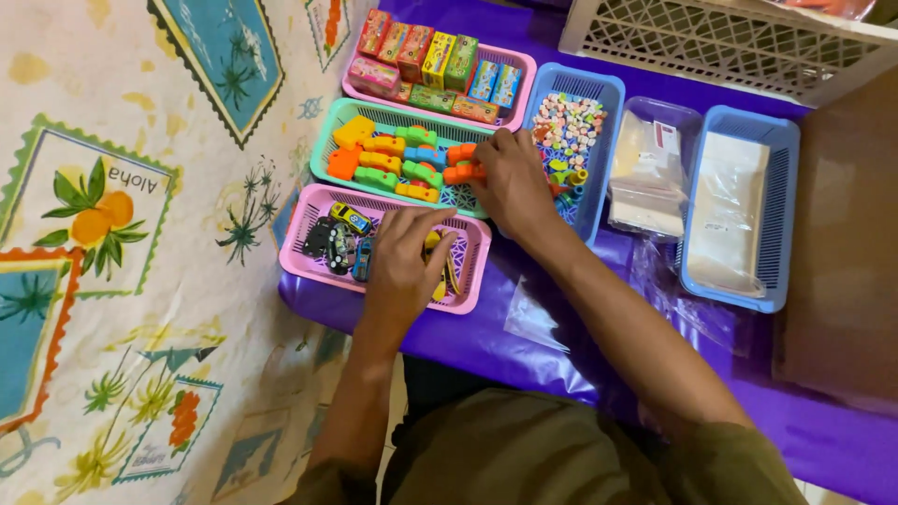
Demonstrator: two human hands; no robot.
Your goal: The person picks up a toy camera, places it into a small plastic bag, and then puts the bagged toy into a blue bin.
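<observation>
The left hand (404,266) lay palm down inside the pink basket (313,264), its fingers curled over a small toy car that was mostly hidden, so I cannot tell if it was truly grasped. More toy cars (348,218) lay just to the left of this hand. The right hand (510,178) reached over the green basket (329,133) and pinched an orange block (465,173), whose long axis ran left to right. A second pink basket (522,65) held small colourful boxes, a blue basket (608,93) held tiny beads, and another blue basket (784,187) held plastic bags.
</observation>
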